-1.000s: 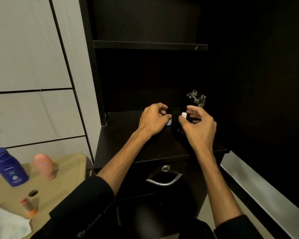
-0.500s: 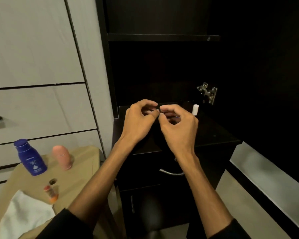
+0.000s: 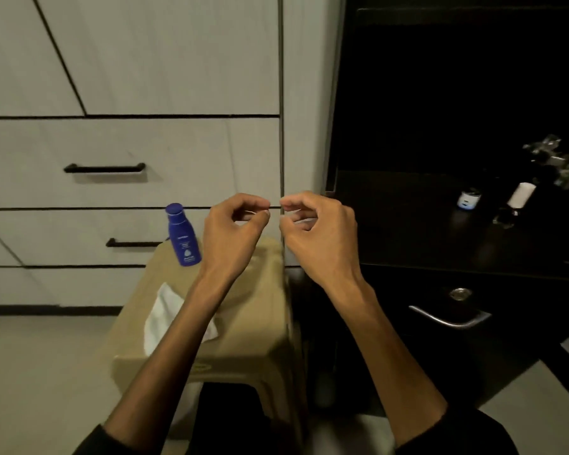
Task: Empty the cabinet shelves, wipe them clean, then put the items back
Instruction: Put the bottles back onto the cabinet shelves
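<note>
Both forearms reach forward side by side, the left hand and right hand raised level, fingertips almost meeting. Both are curled nearly closed, pinching; whether they hold anything I cannot tell. The blue bottle stands upright on the stool just left of the left hand. A small jar and a white-capped bottle sit on the dark shelf, well right of the right hand.

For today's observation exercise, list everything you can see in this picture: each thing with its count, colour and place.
bottle: 1, blue, standing on the stool's far edge
cloth: 1, white, lying on the stool
stool: 1, tan, beside the dark cabinet
small jar: 1, white and dark, on the cabinet shelf
white-capped bottle: 1, dark, on the shelf right of the jar
drawer handle: 1, black, pale drawer front
left hand: fingertips pinched, above the stool
right hand: fingertips pinched, beside the left
</note>
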